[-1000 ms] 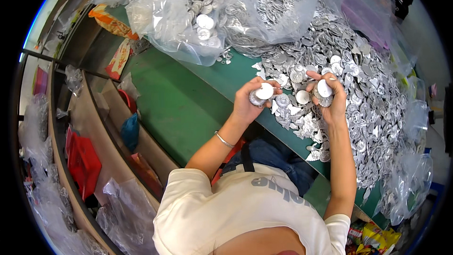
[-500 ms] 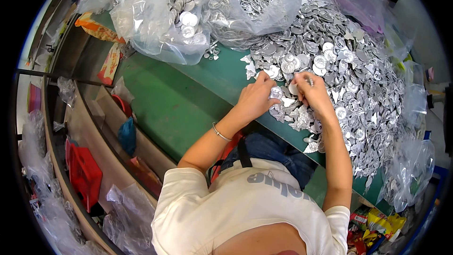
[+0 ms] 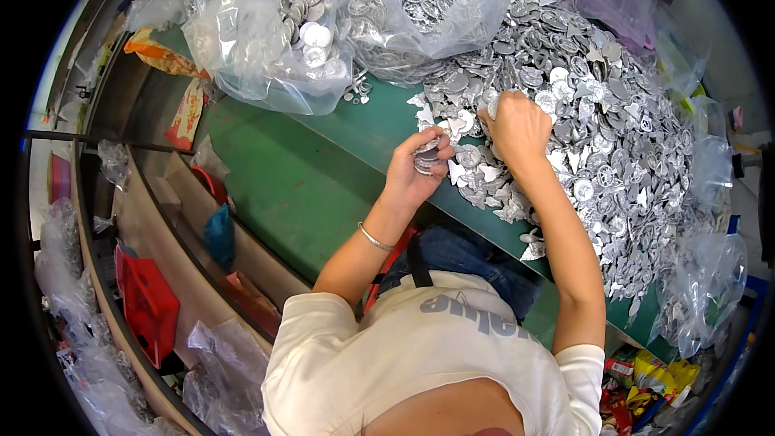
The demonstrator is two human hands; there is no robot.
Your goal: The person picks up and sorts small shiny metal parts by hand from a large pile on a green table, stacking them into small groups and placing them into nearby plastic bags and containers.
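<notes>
A big heap of small silver metal pieces, round and star-like, covers the right half of a green table. My left hand is closed around a short stack of round silver discs at the heap's near-left edge. My right hand is fisted on top of the heap, fingers curled over some pieces; what it grips is hidden.
Clear plastic bags full of silver discs lie at the table's far side. More bags hang at the right edge. On the left are wooden shelves with a red bag, a blue object and plastic wrap.
Both hands were down in the heap half a second ago. My left hand has lifted toward me with a stack of discs, and my right hand has shifted right onto the heap.
</notes>
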